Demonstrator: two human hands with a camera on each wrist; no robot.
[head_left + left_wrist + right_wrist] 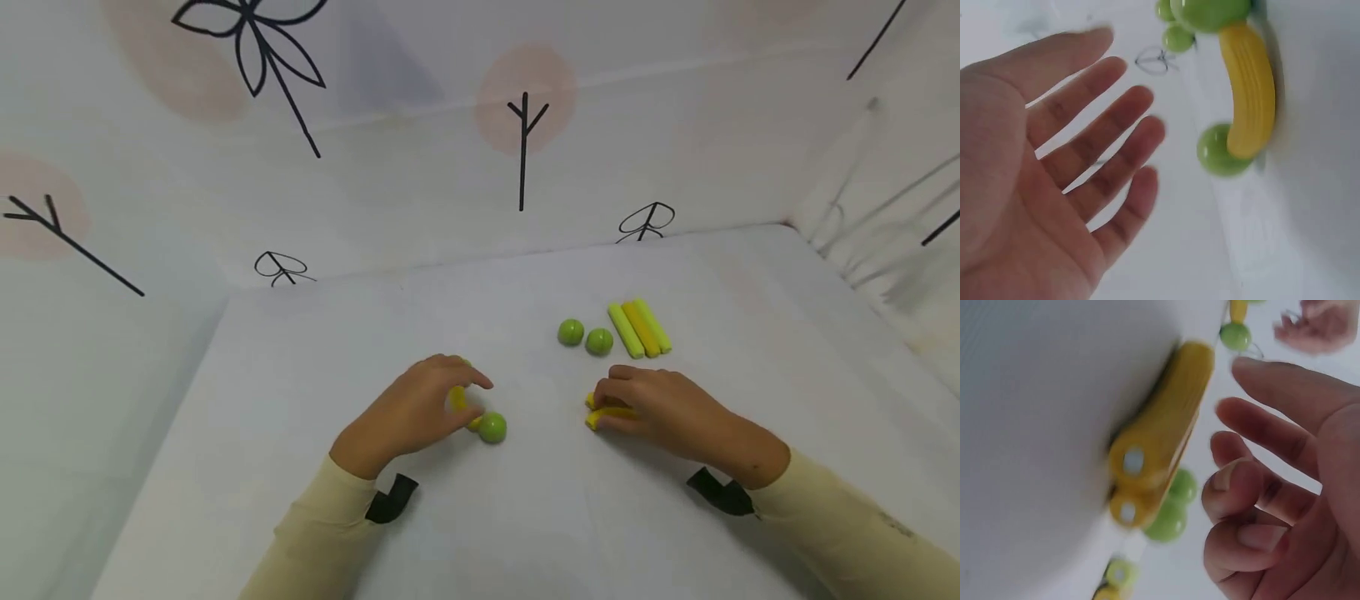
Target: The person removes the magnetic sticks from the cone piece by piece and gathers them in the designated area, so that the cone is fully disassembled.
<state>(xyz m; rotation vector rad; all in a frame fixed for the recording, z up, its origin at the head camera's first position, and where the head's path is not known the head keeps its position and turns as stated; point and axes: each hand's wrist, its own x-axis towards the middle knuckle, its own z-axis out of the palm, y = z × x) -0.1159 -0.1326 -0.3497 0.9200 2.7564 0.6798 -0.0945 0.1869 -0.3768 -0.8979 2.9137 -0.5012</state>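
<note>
My left hand (423, 404) hovers with spread fingers beside a yellow curved rod (1252, 94). A green ball (492, 427) touches the rod's near end and another green ball (1215, 153) its far end. In the left wrist view a gap shows between that hand and the rod. My right hand (660, 404) is over two yellow rods (1169, 419) lying side by side, their ends showing pale squares. In the right wrist view its fingers are loosely bent and stand apart from the rods. From the head view, the hand covers much of the rods.
Behind the right hand lie two more green balls, a left one (571, 332) and a right one (599, 342). Beside them a yellow rod (642, 329) lies between two lime-green rods (626, 331). A white cloth with black plant drawings rises behind the white table (337, 317).
</note>
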